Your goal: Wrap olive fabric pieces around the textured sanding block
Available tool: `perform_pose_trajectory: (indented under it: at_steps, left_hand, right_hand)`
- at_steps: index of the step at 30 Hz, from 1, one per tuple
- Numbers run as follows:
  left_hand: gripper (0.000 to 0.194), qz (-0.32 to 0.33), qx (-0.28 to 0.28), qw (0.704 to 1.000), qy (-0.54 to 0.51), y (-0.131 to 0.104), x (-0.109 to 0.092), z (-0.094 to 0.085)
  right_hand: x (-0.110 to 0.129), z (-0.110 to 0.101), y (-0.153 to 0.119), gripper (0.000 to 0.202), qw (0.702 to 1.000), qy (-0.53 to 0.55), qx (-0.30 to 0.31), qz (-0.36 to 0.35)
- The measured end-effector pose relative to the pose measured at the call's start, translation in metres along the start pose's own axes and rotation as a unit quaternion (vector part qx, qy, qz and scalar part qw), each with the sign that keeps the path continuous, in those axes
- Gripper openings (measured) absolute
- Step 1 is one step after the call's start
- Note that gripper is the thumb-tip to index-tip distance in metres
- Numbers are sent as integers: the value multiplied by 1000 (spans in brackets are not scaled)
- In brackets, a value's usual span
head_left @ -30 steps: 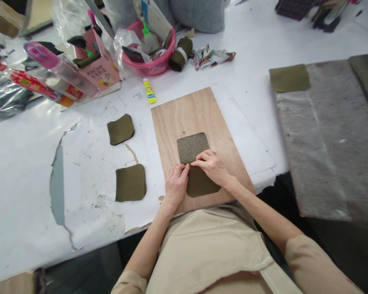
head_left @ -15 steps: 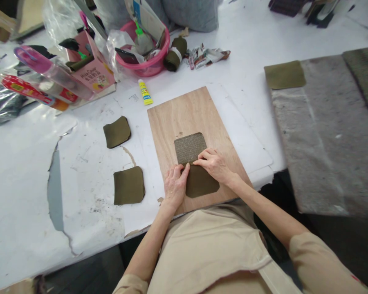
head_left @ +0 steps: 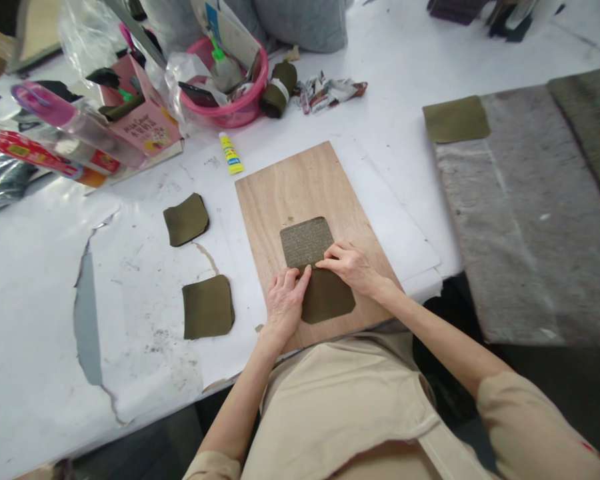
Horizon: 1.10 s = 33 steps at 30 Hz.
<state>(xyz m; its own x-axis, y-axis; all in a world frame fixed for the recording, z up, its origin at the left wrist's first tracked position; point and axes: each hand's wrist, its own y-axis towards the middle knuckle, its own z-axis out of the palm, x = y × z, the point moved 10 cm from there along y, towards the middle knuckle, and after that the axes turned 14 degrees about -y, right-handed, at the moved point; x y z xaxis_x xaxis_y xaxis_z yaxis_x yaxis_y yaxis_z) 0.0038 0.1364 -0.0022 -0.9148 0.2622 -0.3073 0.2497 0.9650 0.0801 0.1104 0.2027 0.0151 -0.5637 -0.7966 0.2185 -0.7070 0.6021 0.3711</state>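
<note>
On grained plywood [head_left: 300,180], speckled rectangle [head_left: 307,241] beside smooth sheet [head_left: 329,298].

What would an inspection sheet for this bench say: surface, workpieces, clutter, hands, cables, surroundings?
Surface: white table covering torn at left, grey showing through; dark smudges. Plywood board in front of the person.
Workpieces: textured patch and smooth olive piece meet edge to edge on the board; whether joined, cannot tell. Two olive piles left of it.
Clutter: yellow tube, pink basket holding mixed items, olive roll, crumpled wrapper, pink carton.
Hands: left hand and right hand, bare, fingertips at the meeting edge.
Cables: nothing seen.
Surroundings: grey sheet at right, olive rectangle on its corner.
</note>
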Motion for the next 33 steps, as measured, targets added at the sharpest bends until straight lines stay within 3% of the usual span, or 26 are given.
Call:
perform_pose_trajectory:
  at_steps: [20,33]
  left_hand:
    - [54,28,80,996,43,15,-14,4]
    - [53,38,125,989,63,23,-20,7]
  right_hand:
    - [-17,-4,-14,23,1000,0,20,13]
    - [-15,-7,-14,26,1000,-15,9,-15]
